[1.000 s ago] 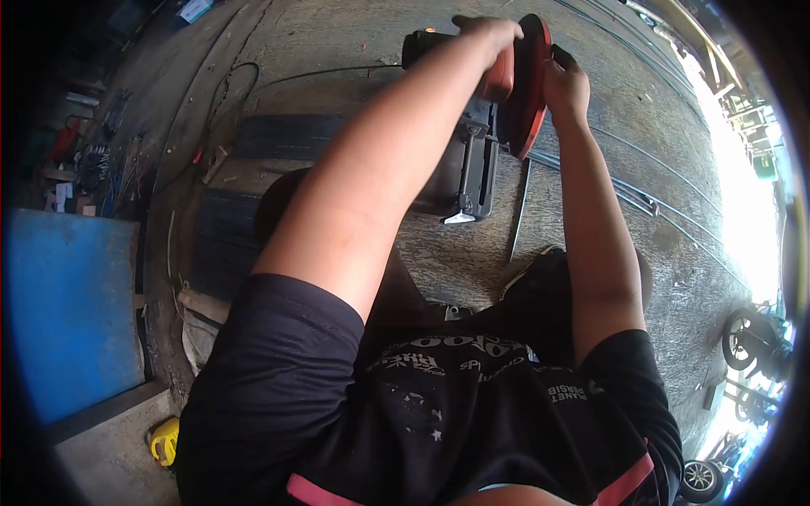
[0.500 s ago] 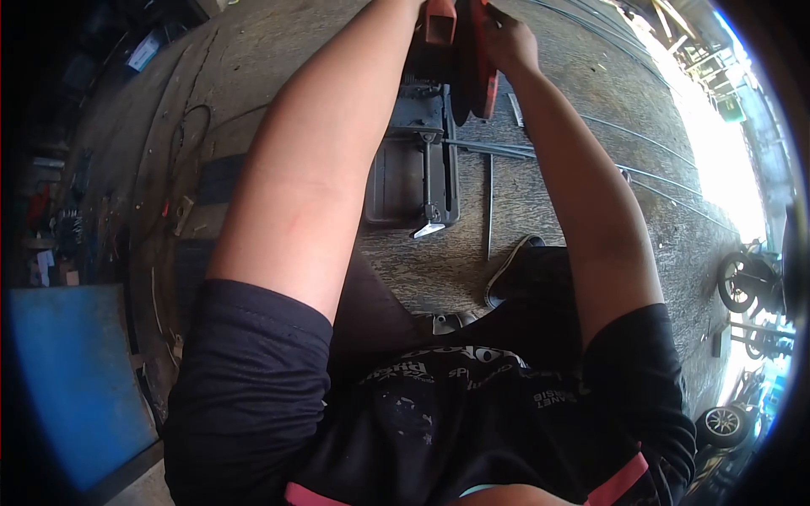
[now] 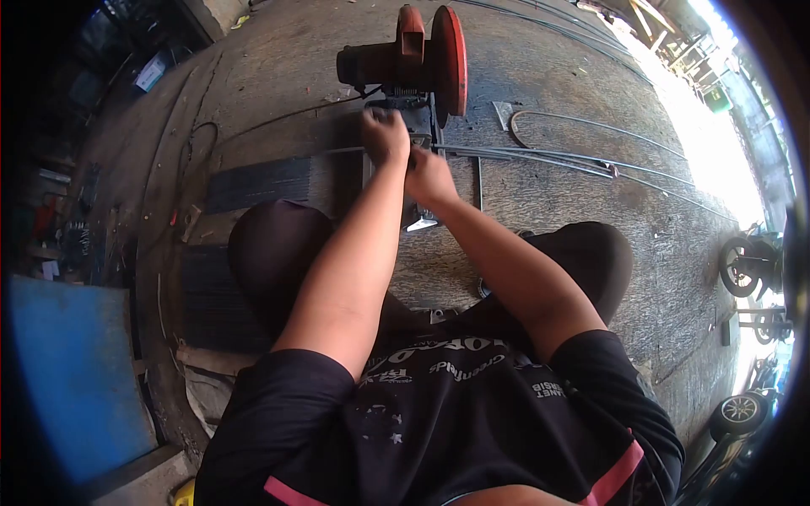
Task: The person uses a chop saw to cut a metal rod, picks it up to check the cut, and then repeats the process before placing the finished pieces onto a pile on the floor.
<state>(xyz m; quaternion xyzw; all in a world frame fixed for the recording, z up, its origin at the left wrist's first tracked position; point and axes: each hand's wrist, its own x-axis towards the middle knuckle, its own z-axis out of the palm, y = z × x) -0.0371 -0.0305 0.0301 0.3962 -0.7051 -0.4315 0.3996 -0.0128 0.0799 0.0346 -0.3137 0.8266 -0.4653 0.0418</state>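
Note:
A cut-off saw (image 3: pixel 371 66) with a red round guard (image 3: pixel 456 63) stands on the floor in front of me, its head raised above a dark metal base (image 3: pixel 366 173). My left hand (image 3: pixel 386 135) is over the base just below the saw head, fingers curled; anything inside them is hidden. Lower and to the right, my right hand (image 3: pixel 429 179) is closed at the clamp area of the base, against a small dark part I cannot make out. Thin metal rods (image 3: pixel 523 153) run out rightward from beside the right hand. My forearms and hands cover much of the base.
More long rods (image 3: pixel 548 25) lie across the floor at upper right, and a bent rod (image 3: pixel 516 126) lies nearer. Dark flat panels (image 3: pixel 257 184) are at left, beside a blue sheet (image 3: pixel 80 371). A cable (image 3: pixel 287 120) trails left from the saw. A motorcycle wheel (image 3: pixel 739 266) shows at far right.
Both hands have come down from the saw's head to its base, close together. The saw sits lower in view, its head and guard now uncovered, and my knees have come into sight.

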